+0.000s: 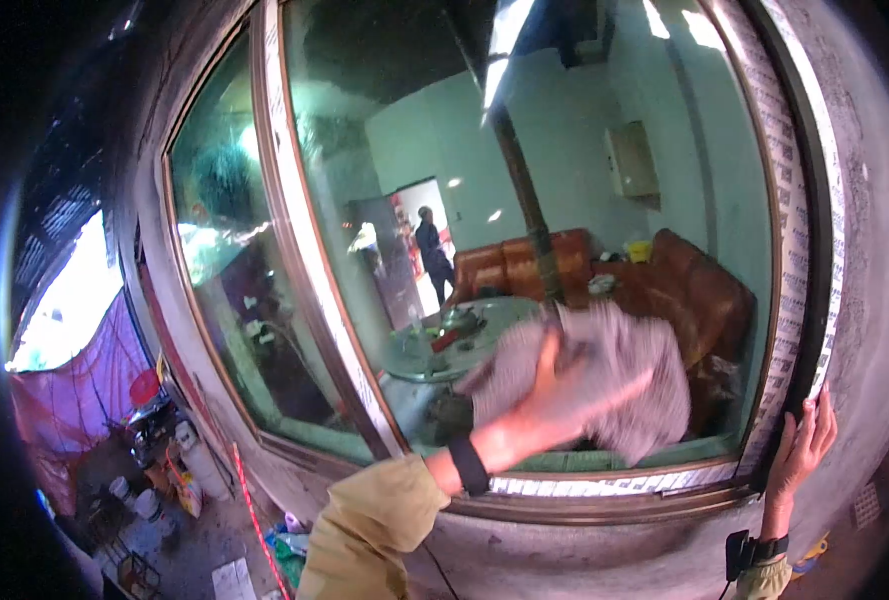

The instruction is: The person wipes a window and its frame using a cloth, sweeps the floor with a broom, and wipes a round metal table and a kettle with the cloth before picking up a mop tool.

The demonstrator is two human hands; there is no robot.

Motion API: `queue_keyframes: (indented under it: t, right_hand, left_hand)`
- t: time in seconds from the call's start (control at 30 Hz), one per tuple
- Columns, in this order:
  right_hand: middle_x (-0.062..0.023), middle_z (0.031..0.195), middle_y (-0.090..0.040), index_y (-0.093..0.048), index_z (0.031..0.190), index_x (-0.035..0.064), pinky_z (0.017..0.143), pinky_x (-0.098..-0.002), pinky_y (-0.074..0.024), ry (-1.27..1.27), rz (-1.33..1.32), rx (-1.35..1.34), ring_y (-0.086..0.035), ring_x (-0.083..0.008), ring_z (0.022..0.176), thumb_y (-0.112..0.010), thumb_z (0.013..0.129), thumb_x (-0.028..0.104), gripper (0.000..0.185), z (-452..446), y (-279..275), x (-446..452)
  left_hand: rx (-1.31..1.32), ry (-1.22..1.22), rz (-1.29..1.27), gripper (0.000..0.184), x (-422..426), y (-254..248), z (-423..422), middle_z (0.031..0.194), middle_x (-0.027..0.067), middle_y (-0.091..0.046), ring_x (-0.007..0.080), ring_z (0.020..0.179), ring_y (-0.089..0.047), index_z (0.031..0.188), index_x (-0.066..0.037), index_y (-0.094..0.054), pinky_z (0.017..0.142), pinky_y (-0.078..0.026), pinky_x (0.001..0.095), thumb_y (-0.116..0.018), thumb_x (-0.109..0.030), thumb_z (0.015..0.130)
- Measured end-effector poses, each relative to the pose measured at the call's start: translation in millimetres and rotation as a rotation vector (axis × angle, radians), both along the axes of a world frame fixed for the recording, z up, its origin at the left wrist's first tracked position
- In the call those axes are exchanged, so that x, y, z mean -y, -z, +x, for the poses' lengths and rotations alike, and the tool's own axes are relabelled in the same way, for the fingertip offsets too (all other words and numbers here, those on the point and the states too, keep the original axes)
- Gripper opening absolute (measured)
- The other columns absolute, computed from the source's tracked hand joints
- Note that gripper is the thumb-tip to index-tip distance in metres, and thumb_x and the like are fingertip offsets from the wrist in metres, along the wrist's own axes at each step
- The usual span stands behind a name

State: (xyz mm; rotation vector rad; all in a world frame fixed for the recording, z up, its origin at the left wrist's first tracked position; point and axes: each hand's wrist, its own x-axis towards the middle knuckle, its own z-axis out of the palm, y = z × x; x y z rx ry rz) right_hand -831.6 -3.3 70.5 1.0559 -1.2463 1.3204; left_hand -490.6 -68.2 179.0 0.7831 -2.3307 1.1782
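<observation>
My left hand (555, 400) holds a greyish-pink cloth (640, 375) against the lower part of the large window pane (445, 130). The hand and cloth are smeared by motion, and the thumb points up. Folds of the cloth spread out on both sides of the hand. At the lower right, my right hand (803, 450) rests with outstretched fingers on the outer edge of the window frame (787, 300). Nothing shows in that hand. Each wrist has a dark band.
Through the glass appear a round table (420, 350), a brown sofa (525, 260) and a person (432, 255) near a doorway. A red-and-white pole (250, 510) leans at the lower left. White buckets (150, 505) and a purplish-red sheet (80, 380) are further left.
</observation>
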Motion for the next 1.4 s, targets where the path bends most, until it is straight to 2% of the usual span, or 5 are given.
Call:
queue_keyframes:
  t: [0.17,0.5,0.63,1.13,1.4]
  right_hand:
    - [-0.0118,0.127,-0.045,-0.048,0.115,0.0085,0.091,-0.0365,-0.036,0.003,-0.004,-0.025,-0.045,-0.029,0.108,-0.06,0.076,0.0,0.042,-2.5,0.4,-0.5]
    - [-0.0115,0.128,-0.044,-0.048,0.117,0.0078,0.092,-0.0342,-0.0345,0.037,-0.058,-0.012,-0.044,-0.0261,0.111,-0.056,0.081,0.001,0.038,-13.8,10.6,15.5]
    - [-0.0111,0.127,-0.044,-0.048,0.118,0.0077,0.09,-0.0332,-0.0365,0.04,-0.059,-0.042,-0.044,-0.0257,0.11,-0.057,0.08,-0.001,0.04,-17.1,11.5,18.1]
    - [-0.0135,0.124,-0.047,-0.052,0.107,0.0047,0.09,-0.0357,-0.0357,-0.013,-0.076,0.002,-0.047,-0.028,0.107,-0.058,0.078,-0.001,0.03,-6.2,2.6,9.3]
    - [-0.0146,0.123,-0.048,-0.052,0.106,0.0085,0.09,-0.0372,-0.0357,-0.022,-0.071,-0.002,-0.047,-0.0297,0.107,-0.058,0.077,0.0,0.032,-0.5,-3.6,2.3]
  left_hand:
    - [0.143,0.004,0.092,0.004,-8.3,90.0,71.6,0.081,-0.0064,-0.059,0.0136,0.098,-0.05,0.063,-0.02,-0.058,0.093,-0.02,0.063,-0.058,-0.023,0.06]
    - [-0.085,-0.378,-0.549,0.011,-8.7,-230.2,125.0,0.074,0.017,-0.06,0.03,0.078,-0.057,0.059,0.001,-0.061,0.068,-0.048,0.0389,-0.058,-0.01,0.06]
    - [-0.666,-0.021,-0.364,0.056,26.7,-317.2,173.2,0.105,0.0296,-0.05,0.0401,0.101,-0.048,0.112,0.005,-0.049,0.088,-0.04,0.0426,-0.059,-0.037,0.075]
    - [-1.019,-0.253,0.268,0.083,-33.6,171.2,129.8,0.134,0.0248,-0.027,0.0379,0.121,-0.032,0.136,0.0,-0.012,0.101,-0.025,0.0401,-0.061,-0.009,0.07]
    - [-1.041,-0.021,-0.183,0.074,12.6,-4.8,140.2,0.138,0.0218,-0.021,0.0353,0.126,-0.022,0.133,0.004,-0.017,0.105,-0.014,0.0397,-0.057,-0.002,0.07]
